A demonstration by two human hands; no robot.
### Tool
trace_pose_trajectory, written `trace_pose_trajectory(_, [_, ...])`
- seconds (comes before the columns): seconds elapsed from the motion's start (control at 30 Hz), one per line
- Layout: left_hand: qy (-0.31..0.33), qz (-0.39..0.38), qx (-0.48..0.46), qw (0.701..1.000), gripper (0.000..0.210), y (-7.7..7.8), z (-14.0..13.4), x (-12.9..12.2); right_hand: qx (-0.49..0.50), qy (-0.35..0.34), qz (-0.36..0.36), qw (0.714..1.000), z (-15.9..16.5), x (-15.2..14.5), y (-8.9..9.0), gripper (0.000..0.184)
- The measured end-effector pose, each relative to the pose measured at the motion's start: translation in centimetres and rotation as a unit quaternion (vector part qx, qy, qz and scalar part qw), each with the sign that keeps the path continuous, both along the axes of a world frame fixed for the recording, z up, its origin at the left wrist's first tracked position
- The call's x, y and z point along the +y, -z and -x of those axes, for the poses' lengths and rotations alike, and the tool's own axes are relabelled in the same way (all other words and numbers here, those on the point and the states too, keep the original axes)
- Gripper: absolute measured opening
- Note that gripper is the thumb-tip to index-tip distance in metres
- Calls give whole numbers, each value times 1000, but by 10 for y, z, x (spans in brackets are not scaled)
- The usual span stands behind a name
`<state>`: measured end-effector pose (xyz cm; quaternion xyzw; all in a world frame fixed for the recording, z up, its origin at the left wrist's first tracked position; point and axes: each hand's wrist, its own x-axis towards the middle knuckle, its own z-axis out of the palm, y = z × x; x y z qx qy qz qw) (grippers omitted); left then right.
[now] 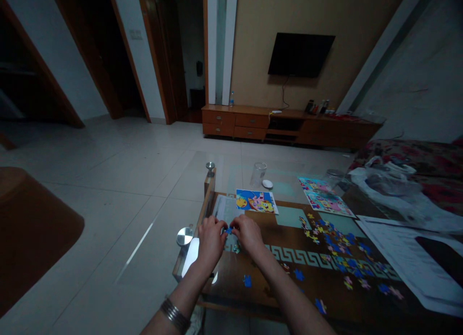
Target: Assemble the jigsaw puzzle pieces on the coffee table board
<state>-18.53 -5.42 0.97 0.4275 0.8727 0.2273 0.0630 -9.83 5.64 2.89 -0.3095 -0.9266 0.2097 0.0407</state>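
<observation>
Over the left part of the glass-topped table, my left hand (212,232) and my right hand (247,232) meet with fingertips pinched at a small blue jigsaw puzzle piece (228,230). Whether each hand holds its own piece or both share one is too small to tell. Another small piece (236,248) lies just below my right fingers. Nearer to me lies a loose blue piece (247,281). Beyond my hands is a cartoon picture card (256,201). A scattered heap of blue, yellow and pink pieces (338,238) spreads to the right.
At the table's far side stand a clear glass (259,174) and a white lid (267,184). More picture cards (327,200), papers (408,258), a dark phone-like object (441,258) and a plastic bag (401,190) lie to the right. A wooden stool or chair (36,229) stands left.
</observation>
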Motion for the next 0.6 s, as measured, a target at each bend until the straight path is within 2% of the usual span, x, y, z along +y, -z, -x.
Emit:
trace_pose_trajectory(0.4, [1,-6,-2,1000,16,-2,0,0,-31,-8,-36,999,-1,-8,-6,21])
trace_pose_trajectory(0.6, [2,-5,-8,1000,18,-2,0,0,-35,-32,-29,998,2,-1,-3,21])
